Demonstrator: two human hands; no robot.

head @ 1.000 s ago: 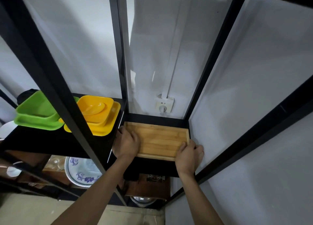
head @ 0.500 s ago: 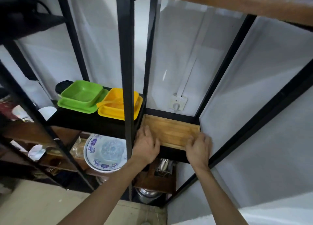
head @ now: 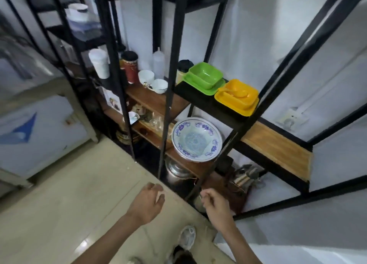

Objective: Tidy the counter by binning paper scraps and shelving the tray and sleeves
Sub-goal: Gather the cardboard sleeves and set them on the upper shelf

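The wooden tray (head: pixel 278 148) lies flat on a black shelf at the right end of the metal rack, with no hand on it. My left hand (head: pixel 148 202) hangs low in front of the rack, fingers loosely curled, holding nothing. My right hand (head: pixel 215 204) is beside it, also loosely curled and empty, well below and left of the tray. No paper scraps or sleeves show in this view.
Green dishes (head: pixel 205 78) and yellow dishes (head: pixel 237 97) sit on the shelf left of the tray. A blue-patterned bowl (head: pixel 196 140) stands one level lower. Cups, jars and bottles fill the left shelves. Black rack posts (head: pixel 172 75) cross the view. Tiled floor (head: pixel 69 194) lies below.
Both hands have let go of the tray and dropped down away from the shelf. The view has pulled back and swung left, showing more of the rack and floor.
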